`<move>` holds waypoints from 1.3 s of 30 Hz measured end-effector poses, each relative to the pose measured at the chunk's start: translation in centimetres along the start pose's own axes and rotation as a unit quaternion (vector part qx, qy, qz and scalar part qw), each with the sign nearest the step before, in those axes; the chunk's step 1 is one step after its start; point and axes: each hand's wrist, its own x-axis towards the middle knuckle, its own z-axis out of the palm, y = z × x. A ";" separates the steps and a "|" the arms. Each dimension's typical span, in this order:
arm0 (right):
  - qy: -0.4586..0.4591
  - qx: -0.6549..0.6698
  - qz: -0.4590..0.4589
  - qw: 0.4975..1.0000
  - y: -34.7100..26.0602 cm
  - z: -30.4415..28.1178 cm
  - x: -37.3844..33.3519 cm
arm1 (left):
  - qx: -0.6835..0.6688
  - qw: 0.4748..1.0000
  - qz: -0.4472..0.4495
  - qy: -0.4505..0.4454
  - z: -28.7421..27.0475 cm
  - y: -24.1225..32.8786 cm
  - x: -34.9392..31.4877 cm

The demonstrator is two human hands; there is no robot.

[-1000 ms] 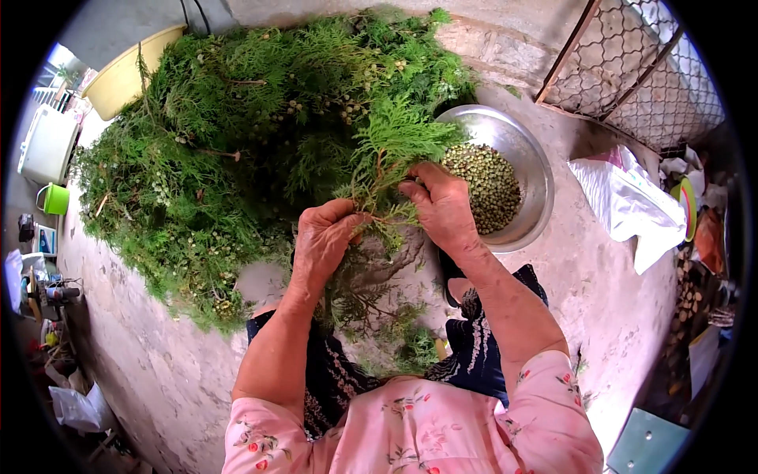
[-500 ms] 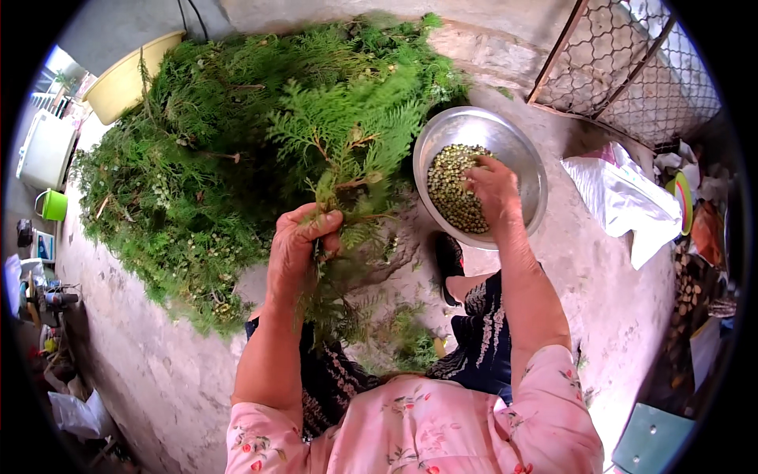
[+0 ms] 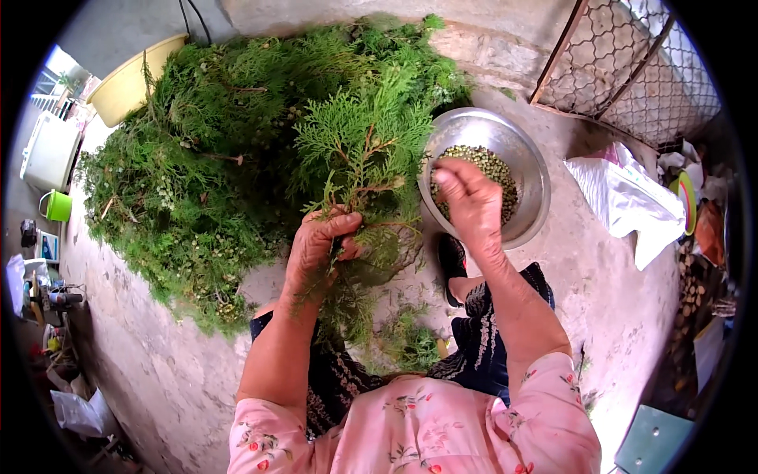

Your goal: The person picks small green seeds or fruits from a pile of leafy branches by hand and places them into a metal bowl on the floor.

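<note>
Concrete floor [image 3: 162, 359] lay beneath the evergreen sprig [image 3: 359, 162], clamped near its base by the fingers of the left hand [image 3: 314, 241]. It looked light and springy, best held by the stem. Over the metal bowl [image 3: 530, 170], the right hand [image 3: 475, 204] had its fingers curled together.

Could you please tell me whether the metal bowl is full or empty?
The metal bowl is partly full: small green cones lie below its bare rim.

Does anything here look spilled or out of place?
Slightly: loose green sprigs lie on the floor between the dark trouser legs, apart from the big heap of branches. Nothing else really stands out.
</note>
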 end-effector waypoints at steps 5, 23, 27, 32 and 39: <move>-0.050 -0.092 -0.095 0.990 -0.2 1.8 -0.8 | 0.010 1.000 -0.013 -0.020 1.0 -0.2 -0.1; -0.159 0.235 0.304 0.909 1.4 -3.1 2.8 | 0.083 0.990 -0.107 -0.034 0.6 -0.1 -1.0; -0.266 -0.022 0.036 0.963 6.8 -3.8 1.5 | 0.027 0.988 -0.117 -0.093 0.2 -0.3 -0.4; -0.156 0.233 0.341 0.897 -0.8 -1.9 2.3 | 0.030 0.989 -0.135 -0.055 -0.1 -0.8 -0.1; -0.149 0.220 0.300 0.916 0.0 -1.3 2.0 | 0.114 0.986 -0.107 -0.053 0.5 -0.4 -0.1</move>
